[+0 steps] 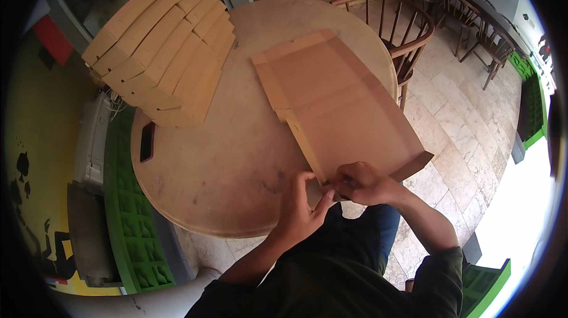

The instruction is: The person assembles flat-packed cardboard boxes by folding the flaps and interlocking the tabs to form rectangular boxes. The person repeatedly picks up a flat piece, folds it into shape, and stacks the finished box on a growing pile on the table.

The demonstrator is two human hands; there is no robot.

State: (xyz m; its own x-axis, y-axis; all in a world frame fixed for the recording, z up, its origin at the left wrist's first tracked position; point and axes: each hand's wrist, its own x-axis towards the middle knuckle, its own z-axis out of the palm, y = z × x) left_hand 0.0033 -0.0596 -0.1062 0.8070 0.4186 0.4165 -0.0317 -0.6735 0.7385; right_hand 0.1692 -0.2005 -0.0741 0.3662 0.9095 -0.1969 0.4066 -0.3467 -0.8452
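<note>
An unfolded brown cardboard box (364, 125) is lying opened out, right of the frame's centre.
It is slanting from the upper middle toward the lower right, its plain inner face showing. A crease (331, 98) is running across its middle, a narrow, paler side strip (303, 145) is edging its lower left, and a darker flap (412, 167) is sticking out at its lower right corner.

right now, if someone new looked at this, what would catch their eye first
Probably the tall stack of brown cardboard boxes at the far left of the round table. Next comes the opened-out cardboard sheet across the table's right side, with the left hand and right hand both at its near left corner. A dark phone lies by the table's left edge.
</note>
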